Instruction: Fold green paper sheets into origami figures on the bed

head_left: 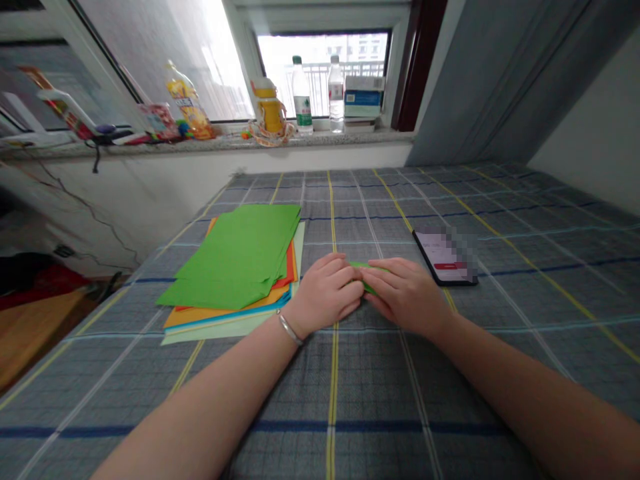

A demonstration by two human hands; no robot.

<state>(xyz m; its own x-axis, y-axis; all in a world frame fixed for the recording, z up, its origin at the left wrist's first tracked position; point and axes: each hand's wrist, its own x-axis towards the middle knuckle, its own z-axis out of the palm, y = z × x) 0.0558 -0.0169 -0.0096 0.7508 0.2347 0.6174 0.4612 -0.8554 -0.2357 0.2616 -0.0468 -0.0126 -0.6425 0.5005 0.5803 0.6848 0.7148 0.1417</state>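
Snugly, both hands [325,291] [407,295] around green paper [367,267]

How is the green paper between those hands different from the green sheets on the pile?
The held paper, between left hand and right hand, is small and folded; the green sheets are large and flat. The held paper is gripped; the sheets lie loose on coloured paper. Both are bright green.

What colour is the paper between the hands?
The paper is green, shown best in the head view.
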